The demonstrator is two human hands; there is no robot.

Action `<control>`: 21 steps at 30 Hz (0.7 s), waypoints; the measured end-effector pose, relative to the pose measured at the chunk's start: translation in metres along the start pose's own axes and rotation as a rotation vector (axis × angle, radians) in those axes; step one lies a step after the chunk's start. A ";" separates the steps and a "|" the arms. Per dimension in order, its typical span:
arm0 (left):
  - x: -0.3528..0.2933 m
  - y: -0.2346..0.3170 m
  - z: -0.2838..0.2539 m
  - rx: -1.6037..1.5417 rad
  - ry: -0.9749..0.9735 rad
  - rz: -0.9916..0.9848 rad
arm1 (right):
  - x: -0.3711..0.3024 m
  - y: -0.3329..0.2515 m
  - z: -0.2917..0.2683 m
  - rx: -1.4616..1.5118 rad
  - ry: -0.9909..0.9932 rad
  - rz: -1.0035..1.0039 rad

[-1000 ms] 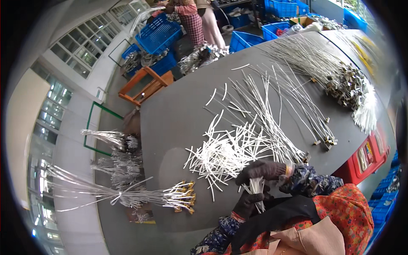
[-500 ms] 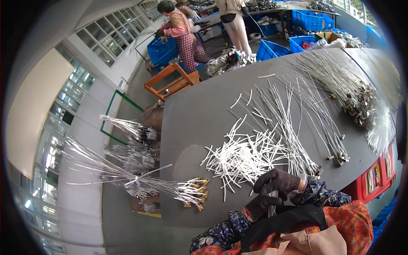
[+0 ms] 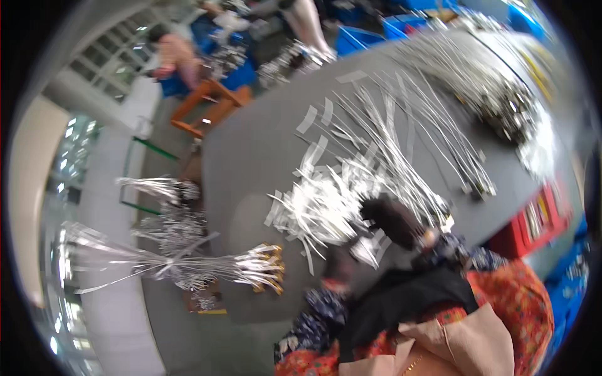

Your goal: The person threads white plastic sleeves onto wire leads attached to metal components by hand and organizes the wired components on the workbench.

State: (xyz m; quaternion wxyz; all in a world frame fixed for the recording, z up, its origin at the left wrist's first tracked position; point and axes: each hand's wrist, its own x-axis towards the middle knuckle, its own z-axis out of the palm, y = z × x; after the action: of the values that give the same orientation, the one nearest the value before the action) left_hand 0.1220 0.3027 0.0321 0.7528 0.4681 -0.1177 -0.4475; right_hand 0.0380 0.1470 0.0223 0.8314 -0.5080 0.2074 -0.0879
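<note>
Left grip (image 3: 338, 263) beside a short white bunch, right grip (image 3: 396, 220) at the pile's edge

Both hands wear dark gloves, and blur softens their fingers. A small bunch of white strips (image 3: 365, 252) shows between them, against the left fingertips; whether that grip is clamped on it or merely touching, I cannot tell. The right grip lies palm-down at the near right side of the loose white pile (image 3: 313, 202); whether its fingers are apart or together is equally unclear. The pile sits on the grey desk (image 3: 235, 169), with longer wires (image 3: 382, 135) just beyond it and a tied bundle with yellow ends (image 3: 172, 267) across the desk's left edge.

Handling strips like these well, I judge, means keeping the bunch loosely but fully enclosed in one hand, ends level, while the other lifts only a few at a time. Tangled strips are best drawn out lengthwise, clear of the longer wires, so neither group drags the other.
</note>
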 end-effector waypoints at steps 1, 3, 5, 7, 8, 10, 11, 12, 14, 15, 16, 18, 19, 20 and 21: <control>0.009 -0.001 0.008 -0.264 0.137 0.019 | -0.004 0.005 0.005 0.058 0.055 0.033; 0.020 -0.005 0.023 0.068 0.161 0.348 | -0.013 0.011 0.015 0.196 0.059 0.055; 0.022 -0.015 0.031 0.192 0.085 0.315 | -0.022 0.014 0.020 0.570 -0.068 0.026; 0.017 -0.033 0.028 0.247 0.067 0.357 | -0.028 0.014 0.013 0.538 0.067 0.276; 0.011 -0.043 0.020 0.249 0.055 0.354 | -0.029 0.014 0.005 0.497 0.001 0.093; -0.002 -0.069 -0.003 0.254 0.009 0.342 | -0.034 0.013 -0.019 -0.066 0.139 -0.209; -0.007 -0.085 -0.016 0.416 -0.123 0.402 | -0.040 0.014 -0.032 0.200 0.216 -0.040; -0.010 -0.102 -0.028 0.577 -0.250 0.463 | -0.043 0.015 -0.043 0.693 0.154 0.036; -0.012 -0.126 -0.049 0.911 -0.499 0.589 | -0.058 0.020 -0.058 0.687 0.173 0.023; -0.008 -0.131 -0.057 1.084 -0.621 0.656 | -0.064 0.023 -0.059 0.716 0.247 0.068; 0.000 -0.132 -0.063 1.091 -0.622 0.661 | -0.071 0.025 -0.060 0.542 0.302 0.084; 0.029 -0.120 -0.068 1.440 -0.439 0.684 | -0.084 0.030 -0.055 0.527 0.307 0.060; 0.050 -0.106 -0.072 1.368 -0.417 0.714 | -0.090 0.031 -0.052 0.578 0.308 0.055; 0.072 -0.093 -0.073 1.321 -0.439 0.746 | -0.098 0.031 -0.051 0.445 0.271 0.011; 0.094 -0.081 -0.074 1.416 -0.290 0.630 | -0.104 0.029 -0.051 0.441 0.299 -0.004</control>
State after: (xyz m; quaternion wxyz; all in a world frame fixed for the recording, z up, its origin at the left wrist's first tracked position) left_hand 0.1747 0.2601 -0.0955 0.3442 0.7176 -0.5990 -0.0883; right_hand -0.0798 0.1566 0.0030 0.8819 -0.2962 0.3028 -0.2068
